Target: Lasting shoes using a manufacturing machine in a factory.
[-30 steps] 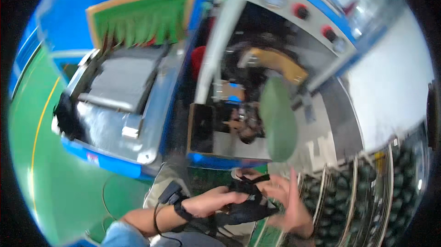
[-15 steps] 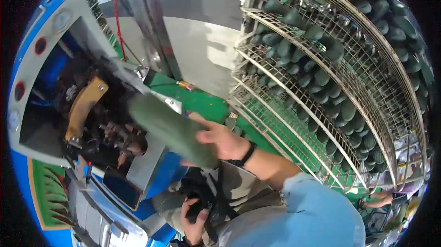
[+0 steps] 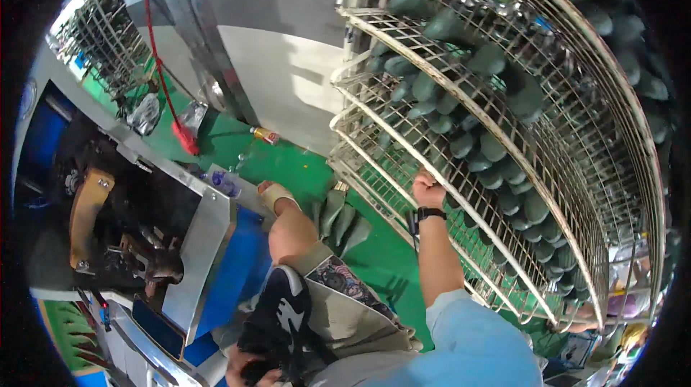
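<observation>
My right hand (image 3: 430, 190) reaches out to the wire rack (image 3: 468, 196), at the edge of a middle shelf. Its fingers are curled, and whatever they may hold is hidden. Dark green shoe lasts (image 3: 509, 171) lie heaped on the shelves just beyond it. Low in the picture, over my lap, my left hand (image 3: 248, 370) is closed on a black shoe upper (image 3: 281, 311) with white markings. Part of that hand is covered by the upper and cut by the picture's lower edge.
At the left stands a blue and grey machine (image 3: 209, 243) with a curved tan part (image 3: 91, 218) inside. Several green lasts (image 3: 338, 223) lie on the green floor. A red cord (image 3: 158, 63) hangs by the wall, near a small bottle (image 3: 264, 135).
My right hand has moved from beside the machine rightward to the rack. The green last it held is no longer visible in it. The black upper shows more fully over my lap.
</observation>
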